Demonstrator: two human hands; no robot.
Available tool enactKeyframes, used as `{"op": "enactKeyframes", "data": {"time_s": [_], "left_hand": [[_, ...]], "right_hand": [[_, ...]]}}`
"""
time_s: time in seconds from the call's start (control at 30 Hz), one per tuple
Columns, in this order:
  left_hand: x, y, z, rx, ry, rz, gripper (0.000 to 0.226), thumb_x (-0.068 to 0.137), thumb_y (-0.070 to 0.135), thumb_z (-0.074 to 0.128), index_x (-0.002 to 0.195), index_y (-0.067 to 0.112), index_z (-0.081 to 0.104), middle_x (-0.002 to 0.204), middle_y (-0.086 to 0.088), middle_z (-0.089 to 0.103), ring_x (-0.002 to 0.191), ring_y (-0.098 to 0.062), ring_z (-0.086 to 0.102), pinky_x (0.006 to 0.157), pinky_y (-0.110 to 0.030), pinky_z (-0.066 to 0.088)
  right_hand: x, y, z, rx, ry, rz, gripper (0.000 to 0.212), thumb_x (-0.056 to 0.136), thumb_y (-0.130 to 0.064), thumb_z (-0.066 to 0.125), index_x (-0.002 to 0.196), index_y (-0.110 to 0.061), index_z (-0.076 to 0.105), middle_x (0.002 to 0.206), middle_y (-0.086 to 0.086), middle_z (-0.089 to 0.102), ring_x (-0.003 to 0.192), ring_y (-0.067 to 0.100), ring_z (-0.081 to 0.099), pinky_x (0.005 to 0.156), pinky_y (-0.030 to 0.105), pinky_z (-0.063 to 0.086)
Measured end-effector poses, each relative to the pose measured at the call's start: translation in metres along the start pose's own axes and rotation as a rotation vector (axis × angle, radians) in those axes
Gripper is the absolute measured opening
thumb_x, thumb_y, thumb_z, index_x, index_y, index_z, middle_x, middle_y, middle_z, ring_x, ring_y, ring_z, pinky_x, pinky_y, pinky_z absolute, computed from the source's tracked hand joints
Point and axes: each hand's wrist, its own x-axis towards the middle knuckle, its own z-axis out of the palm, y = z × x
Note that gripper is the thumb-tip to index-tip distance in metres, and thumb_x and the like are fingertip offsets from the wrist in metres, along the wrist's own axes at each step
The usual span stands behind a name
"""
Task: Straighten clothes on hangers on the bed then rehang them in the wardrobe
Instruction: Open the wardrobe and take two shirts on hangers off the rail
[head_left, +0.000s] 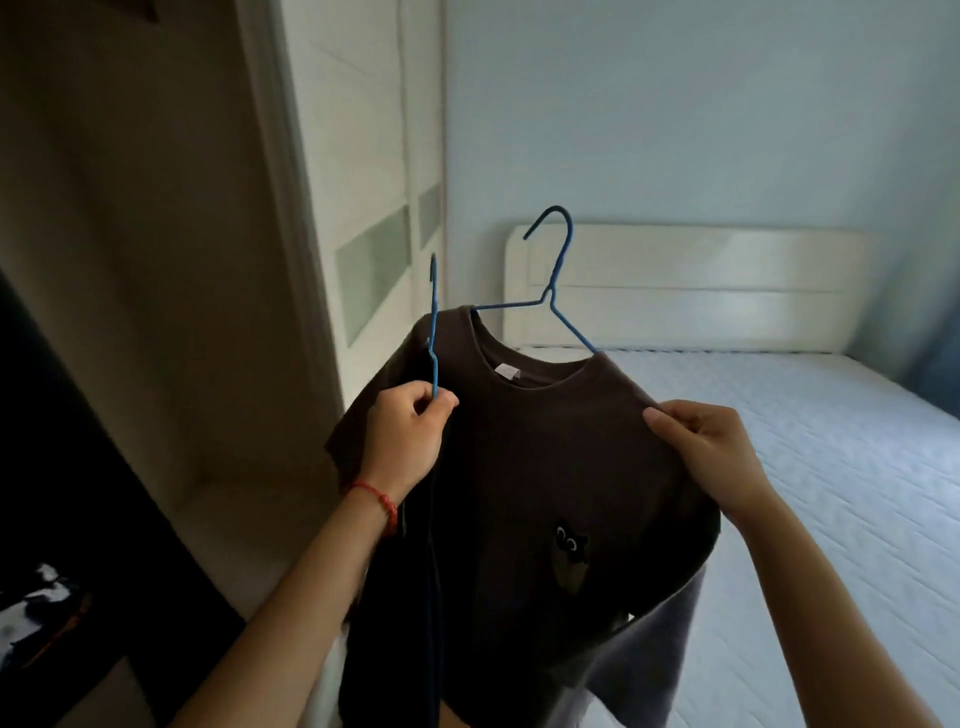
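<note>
The left hand (410, 431) pinches the wire of a blue hanger (434, 332) seen edge-on, whose hook rises just left of the shirt collar. The right hand (706, 452) pinches the shoulder seam of a dark brown T-shirt (545, 467). The shirt hangs on a second blue hanger (553, 291), held up in the air in front of the bed (831, 441), nearer its foot edge than the headboard (675, 291).

The shirt sits unevenly. The second hanger's right arm goes in under the collar, but its left arm shows bare above the neckline, so that shoulder may be off the wire. With the right hand gripping cloth only, a tug could slide the shirt off the hanger altogether.

Another dark garment (415, 597) hangs below the left hand, probably from the edge-on hanger, though the shadow makes that hard to confirm. The two hangers are close together at the shirt's left shoulder, where the hooks or wires could snag and drag one garment askew.

A grey cloth (670, 649) shows below the shirt hem; I cannot tell what holds it, so it may drop unnoticed. The wardrobe door (374, 208) stands left, close enough for a swung hook to catch it.
</note>
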Motion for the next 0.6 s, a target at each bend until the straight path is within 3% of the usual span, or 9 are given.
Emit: {"op": "enactKeyframes", "data": {"time_s": [0.17,0.37,0.53,0.6], "left_hand": [[-0.016,0.036,0.067,-0.083,-0.131,0.046,0.031,0.085,0.012,0.058,0.072,-0.016,0.060,0.047,-0.002,0.039,0.038,-0.003,0.041,0.041,-0.010,0.031],[-0.005,0.087,0.144,-0.135,-0.224,0.150,0.028,0.087,0.012,0.057,0.066,-0.007,0.061,0.049,-0.003,0.042,0.041,-0.007,0.040,0.040,-0.007,0.032],[0.001,0.110,0.210,-0.172,-0.296,0.206,0.016,0.086,0.013,0.057,0.073,0.006,0.065,0.051,0.004,0.046,0.049,-0.007,0.041,0.049,-0.016,0.032],[-0.006,0.108,0.235,-0.166,-0.347,0.210,0.017,0.085,0.013,0.058,0.072,0.005,0.065,0.050,0.003,0.046,0.048,-0.008,0.041,0.047,-0.010,0.032]], "right_hand": [[-0.030,0.023,-0.073,-0.085,0.167,0.085,0.017,0.088,-0.017,0.060,0.078,-0.012,0.072,0.076,0.007,0.071,0.058,0.002,0.061,0.055,0.010,0.047],[-0.045,0.043,-0.158,-0.132,0.426,0.095,0.015,0.088,-0.016,0.060,0.078,-0.017,0.070,0.056,-0.020,0.067,0.055,-0.010,0.059,0.052,0.001,0.042],[-0.051,0.066,-0.196,-0.204,0.519,0.098,0.015,0.090,-0.017,0.058,0.079,-0.018,0.068,0.070,-0.008,0.066,0.060,0.000,0.060,0.056,0.007,0.046],[-0.058,0.083,-0.199,-0.204,0.538,0.124,0.015,0.089,-0.017,0.058,0.079,-0.017,0.069,0.070,-0.006,0.066,0.059,0.000,0.060,0.056,0.009,0.048]]}}
